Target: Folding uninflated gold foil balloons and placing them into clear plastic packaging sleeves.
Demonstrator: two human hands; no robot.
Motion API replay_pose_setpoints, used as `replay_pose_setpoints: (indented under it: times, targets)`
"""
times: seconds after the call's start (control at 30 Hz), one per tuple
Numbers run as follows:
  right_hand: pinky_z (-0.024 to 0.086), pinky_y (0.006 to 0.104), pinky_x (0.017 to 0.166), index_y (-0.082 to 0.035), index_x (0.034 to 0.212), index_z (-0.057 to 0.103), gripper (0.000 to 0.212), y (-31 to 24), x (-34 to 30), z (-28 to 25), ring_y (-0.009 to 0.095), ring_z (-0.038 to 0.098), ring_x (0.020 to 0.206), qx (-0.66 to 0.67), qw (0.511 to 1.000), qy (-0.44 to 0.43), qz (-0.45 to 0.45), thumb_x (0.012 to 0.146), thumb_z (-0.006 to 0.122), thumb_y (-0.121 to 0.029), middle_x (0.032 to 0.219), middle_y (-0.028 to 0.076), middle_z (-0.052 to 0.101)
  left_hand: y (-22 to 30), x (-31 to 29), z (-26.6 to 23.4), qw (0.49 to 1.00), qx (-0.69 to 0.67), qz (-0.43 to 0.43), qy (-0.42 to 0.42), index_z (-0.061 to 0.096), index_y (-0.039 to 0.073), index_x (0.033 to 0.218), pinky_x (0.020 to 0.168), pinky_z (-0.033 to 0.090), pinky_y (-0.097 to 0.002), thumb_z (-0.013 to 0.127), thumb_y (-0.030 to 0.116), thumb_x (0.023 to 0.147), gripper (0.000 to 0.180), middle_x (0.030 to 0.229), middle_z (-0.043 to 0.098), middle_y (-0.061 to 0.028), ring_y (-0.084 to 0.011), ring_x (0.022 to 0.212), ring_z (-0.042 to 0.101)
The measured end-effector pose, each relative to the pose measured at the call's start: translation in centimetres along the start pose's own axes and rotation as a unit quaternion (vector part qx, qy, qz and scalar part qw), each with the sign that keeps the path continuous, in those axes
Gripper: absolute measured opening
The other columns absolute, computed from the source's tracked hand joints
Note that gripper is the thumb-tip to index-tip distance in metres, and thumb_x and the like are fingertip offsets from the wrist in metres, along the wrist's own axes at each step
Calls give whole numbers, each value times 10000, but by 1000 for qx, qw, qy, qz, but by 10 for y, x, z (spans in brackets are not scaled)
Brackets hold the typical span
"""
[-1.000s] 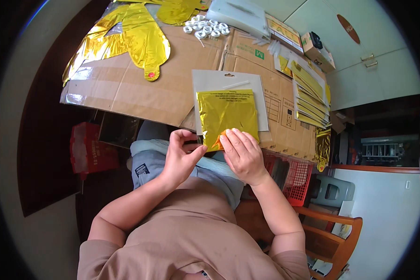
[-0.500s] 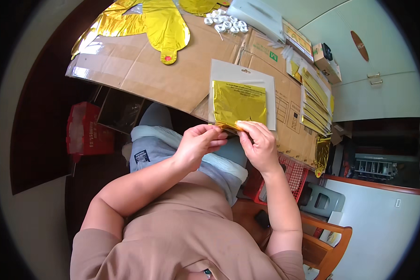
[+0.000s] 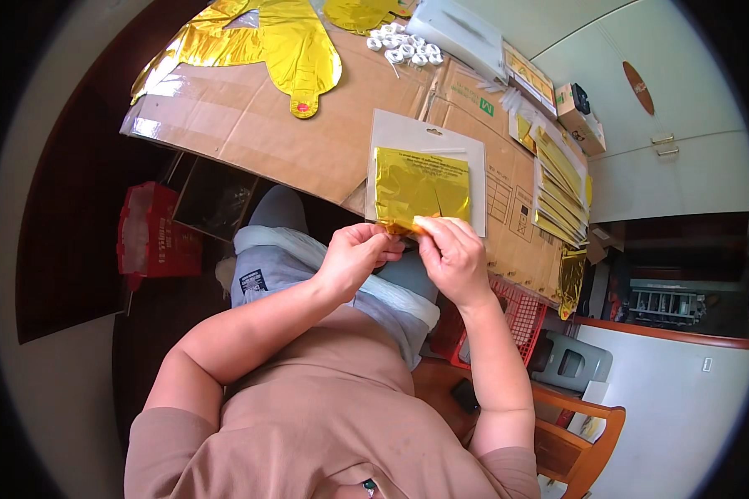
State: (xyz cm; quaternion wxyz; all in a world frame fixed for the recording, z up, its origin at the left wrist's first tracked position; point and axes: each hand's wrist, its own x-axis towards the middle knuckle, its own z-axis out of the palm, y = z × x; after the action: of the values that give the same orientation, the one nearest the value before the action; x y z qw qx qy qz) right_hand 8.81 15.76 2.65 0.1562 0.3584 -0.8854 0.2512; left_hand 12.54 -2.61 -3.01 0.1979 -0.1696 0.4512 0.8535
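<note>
Gold foil balloon (image 3: 420, 190) in clear packet (image 3: 424, 133); brown cardboard (image 3: 250, 125); red crate (image 3: 146, 233).

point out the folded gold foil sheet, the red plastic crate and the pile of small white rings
folded gold foil sheet (image 3: 420, 187), head view, middle of its face
red plastic crate (image 3: 146, 237), head view, its side wall
pile of small white rings (image 3: 401, 46), head view, centre of pile

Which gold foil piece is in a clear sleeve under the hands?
The folded gold foil balloon in the clear hang-hole sleeve, pinched by both hands; the big unfolded balloon lies loose up the cardboard.
</note>
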Motion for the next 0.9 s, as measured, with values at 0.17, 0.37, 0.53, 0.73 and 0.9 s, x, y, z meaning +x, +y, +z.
replay_pose_setpoints:
  times: [0.17, 0.37, 0.53, 0.73, 0.9]
  targets:
    - [528, 432, 917, -53, 1169, 667, 467, -7, 0, 4, 310, 683, 973, -72, 996, -19, -53, 719, 793, -64, 1066, 123, 720, 0, 3, 4, 999, -40, 14, 16, 696, -14, 971, 750, 559, -249, 640, 162, 1014, 190, 899, 736, -90, -126, 799, 698]
    - [526, 433, 910, -42, 1178, 654, 486, -5, 0, 8, 310, 678, 971, -76, 996, -11, -48, 710, 786, -27, 1061, 123, 714, -7, 5, 3, 997, -45, 66, -8, 685, -52, 967, 788, 575, -273, 639, 156, 1027, 221, 916, 731, -113, -145, 833, 697]
    - [539, 420, 852, -40, 1091, 671, 371, -4, 3, 10, 313, 687, 913, -71, 997, 6, -34, 734, 764, -3, 1002, 123, 721, -13, 10, -4, 993, 4, 110, -35, 701, -41, 1012, 834, 577, -297, 638, 207, 1038, 257, 952, 744, -106, -149, 864, 703]
    - [546, 413, 732, -49, 999, 665, 196, -4, 15, 7, 333, 686, 775, -33, 997, 52, 47, 813, 716, -13, 857, 126, 710, -12, 9, -5, 991, 42, 123, -31, 716, -36, 971, 829, 575, -302, 663, 211, 1024, 258, 910, 748, -105, -142, 848, 699]
    - [543, 415, 743, -46, 998, 666, 203, -8, 17, 7, 320, 687, 789, -46, 996, 61, 49, 804, 721, -18, 871, 118, 711, -8, 9, -4, 991, 51, 119, -24, 706, -46, 950, 791, 565, -274, 662, 172, 1018, 232, 885, 737, -91, -122, 824, 680]
